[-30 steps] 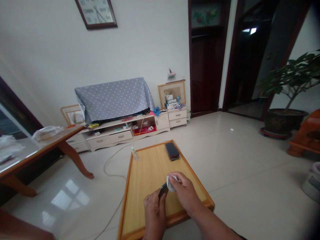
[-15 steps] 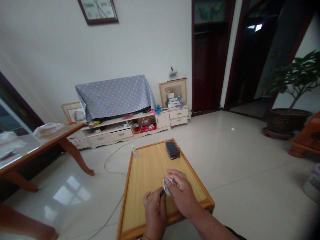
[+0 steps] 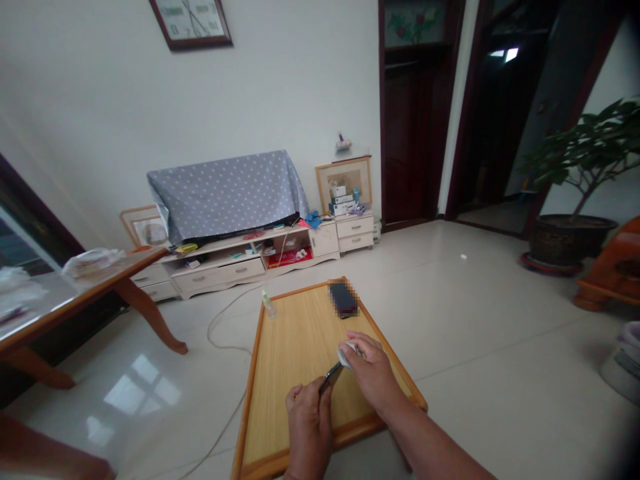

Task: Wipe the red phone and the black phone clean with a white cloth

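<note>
A thin dark phone (image 3: 330, 379), seen nearly edge-on, is held low over the wooden table by my left hand (image 3: 309, 420), whose fingers close round its near end. At the phone's far end, my right hand (image 3: 376, 377) pinches a small white cloth or tissue (image 3: 345, 355) against it. The right fingers partly cover both the cloth and that end of the phone. Beyond my hands, a dark flat object (image 3: 343, 298), pixelated in the picture, lies on the small table (image 3: 290, 363). A clear spray bottle (image 3: 269, 305) with a greenish top stands at the table's far left corner.
A white cabinet (image 3: 215, 272) with a cloth-covered panel (image 3: 230, 193) stands along the wall. To the left is a wooden table (image 3: 145, 303) with plastic bags. A cable (image 3: 227, 343) runs across the floor. A potted plant (image 3: 570, 237) and a bucket (image 3: 623, 367) are at the right.
My right hand has shifted right and slightly up with the white cloth, moving away from my left hand. More of the phone now shows between them. My left hand stays nearly in place.
</note>
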Tool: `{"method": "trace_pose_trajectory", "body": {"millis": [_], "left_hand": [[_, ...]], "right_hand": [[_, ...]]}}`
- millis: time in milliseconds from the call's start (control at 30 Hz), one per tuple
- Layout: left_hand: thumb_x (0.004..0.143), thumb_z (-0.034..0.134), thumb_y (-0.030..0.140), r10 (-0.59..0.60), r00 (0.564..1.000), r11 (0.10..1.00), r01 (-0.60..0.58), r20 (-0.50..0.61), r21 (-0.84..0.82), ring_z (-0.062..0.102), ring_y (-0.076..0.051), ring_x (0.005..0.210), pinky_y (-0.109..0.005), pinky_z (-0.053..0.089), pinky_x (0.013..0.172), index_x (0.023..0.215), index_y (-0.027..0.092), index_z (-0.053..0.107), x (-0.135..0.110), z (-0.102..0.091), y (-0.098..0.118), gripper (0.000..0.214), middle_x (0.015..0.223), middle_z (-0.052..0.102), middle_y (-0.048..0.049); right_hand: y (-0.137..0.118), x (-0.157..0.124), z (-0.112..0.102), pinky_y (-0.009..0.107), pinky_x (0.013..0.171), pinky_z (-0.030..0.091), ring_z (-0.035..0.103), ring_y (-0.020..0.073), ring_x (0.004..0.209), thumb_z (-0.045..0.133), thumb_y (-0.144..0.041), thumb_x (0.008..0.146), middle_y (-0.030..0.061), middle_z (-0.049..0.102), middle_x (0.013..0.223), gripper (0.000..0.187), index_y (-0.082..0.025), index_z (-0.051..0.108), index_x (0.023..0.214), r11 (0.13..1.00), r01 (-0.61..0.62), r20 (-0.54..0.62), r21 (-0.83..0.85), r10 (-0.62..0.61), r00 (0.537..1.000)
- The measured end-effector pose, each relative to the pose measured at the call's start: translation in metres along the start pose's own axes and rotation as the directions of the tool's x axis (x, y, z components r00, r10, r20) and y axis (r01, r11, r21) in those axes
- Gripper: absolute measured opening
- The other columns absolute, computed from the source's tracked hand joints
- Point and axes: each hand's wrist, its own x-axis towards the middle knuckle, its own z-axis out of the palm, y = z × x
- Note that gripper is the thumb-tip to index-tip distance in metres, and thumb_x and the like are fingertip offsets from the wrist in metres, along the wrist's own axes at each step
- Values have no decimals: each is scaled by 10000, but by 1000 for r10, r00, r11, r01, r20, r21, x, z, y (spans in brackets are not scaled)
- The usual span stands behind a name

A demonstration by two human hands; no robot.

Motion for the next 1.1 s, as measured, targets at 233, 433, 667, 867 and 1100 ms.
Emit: {"method": "trace_pose_trajectory", "body": {"millis": [233,433,667,867,1100], "left_hand": [[974,464,309,33,999,999,-33,3,-12,668,-189,848,-376,439,877,1115,252,656,0,3,-3,245,936,734,-38],[972,463,329,23,1000,999,-23,7,-34,648,-196,822,-356,462,817,1103,249,662,0,1,1,251,926,731,-47],[967,468,401,-69,998,990,68,-4,-124,641,-213,837,-337,486,772,1041,238,662,-1,3,-1,264,891,711,-53],[958,468,484,-201,977,926,215,76,-310,656,-208,819,-314,528,734,1006,200,653,-3,7,-8,343,872,701,-65],[930,540,491,-269,956,766,285,116,-576,670,-235,1056,-342,537,916,1204,195,626,1,6,-5,413,1139,714,-86]], "right_hand": [[-1,-3,3,453,1084,373,523,255,1244,576,-420,923,77,678,1215,241,-269,760,963,997,74,70,-5,-73,995],[-2,-2,1,443,1081,376,543,251,1212,576,-421,921,86,686,1183,246,-258,758,942,997,68,32,-28,-67,997],[-3,-2,6,378,980,437,606,252,1086,594,-552,884,93,710,1107,384,-212,746,972,967,-111,66,230,98,993],[-2,-5,11,282,740,443,618,201,834,573,-648,858,43,702,837,491,-174,701,852,746,-443,248,498,367,897],[2,-17,23,279,737,444,609,196,811,559,-653,856,37,694,830,485,-182,674,846,718,-465,309,517,350,884]]}}
